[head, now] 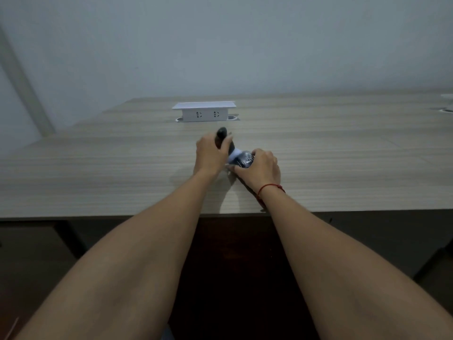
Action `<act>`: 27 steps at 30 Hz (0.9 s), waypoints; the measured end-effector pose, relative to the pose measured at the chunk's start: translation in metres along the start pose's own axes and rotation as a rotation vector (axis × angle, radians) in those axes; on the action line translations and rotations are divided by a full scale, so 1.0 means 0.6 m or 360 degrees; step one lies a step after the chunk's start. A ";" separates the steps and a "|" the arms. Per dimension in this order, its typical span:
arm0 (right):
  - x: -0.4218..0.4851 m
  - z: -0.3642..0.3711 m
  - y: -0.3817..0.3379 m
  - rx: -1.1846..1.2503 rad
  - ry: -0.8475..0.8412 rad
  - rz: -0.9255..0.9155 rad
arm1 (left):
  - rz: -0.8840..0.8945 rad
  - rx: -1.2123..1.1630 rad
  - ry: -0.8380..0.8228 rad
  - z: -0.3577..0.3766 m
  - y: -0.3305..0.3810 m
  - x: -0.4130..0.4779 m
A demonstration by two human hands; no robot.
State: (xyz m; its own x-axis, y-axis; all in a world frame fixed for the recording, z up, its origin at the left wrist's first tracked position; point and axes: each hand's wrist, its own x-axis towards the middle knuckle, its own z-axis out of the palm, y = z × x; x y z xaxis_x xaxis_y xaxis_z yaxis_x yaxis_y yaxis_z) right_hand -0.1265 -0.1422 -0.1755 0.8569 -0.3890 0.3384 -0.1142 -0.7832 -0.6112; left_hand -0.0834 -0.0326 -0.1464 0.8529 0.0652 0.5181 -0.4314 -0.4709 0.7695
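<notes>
Both my arms reach out over a wood-grain table (pixel 98 173). My left hand (pixel 210 155) grips a dark rounded handle-like object (pixel 221 133) whose top sticks out above my fingers. My right hand (pixel 263 168) curls round a dark round object with white print (pixel 246 160). Between the two dark parts shows a white piece (pixel 235 153); whether all three belong to one item I cannot tell. A red string bracelet (pixel 269 187) circles my right wrist.
A white pop-up socket box (pixel 204 111) with two outlets stands on the table just beyond my hands. A pale wall rises behind the table. Another white fitting (pixel 447 104) sits at the far right edge. The table's near edge runs under my forearms.
</notes>
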 end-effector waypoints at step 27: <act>0.029 -0.008 0.019 0.0381 -0.0557 -0.0230 | 0.0066 0.0199 0.0098 0.000 -0.051 -0.007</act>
State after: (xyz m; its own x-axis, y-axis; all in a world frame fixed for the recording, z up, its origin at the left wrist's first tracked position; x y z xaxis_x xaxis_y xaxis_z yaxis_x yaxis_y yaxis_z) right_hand -0.1154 -0.1603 -0.1731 0.9787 -0.0641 0.1953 0.1036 -0.6670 -0.7378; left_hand -0.0741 -0.0184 -0.1718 0.8139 0.0955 0.5731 -0.4224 -0.5799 0.6966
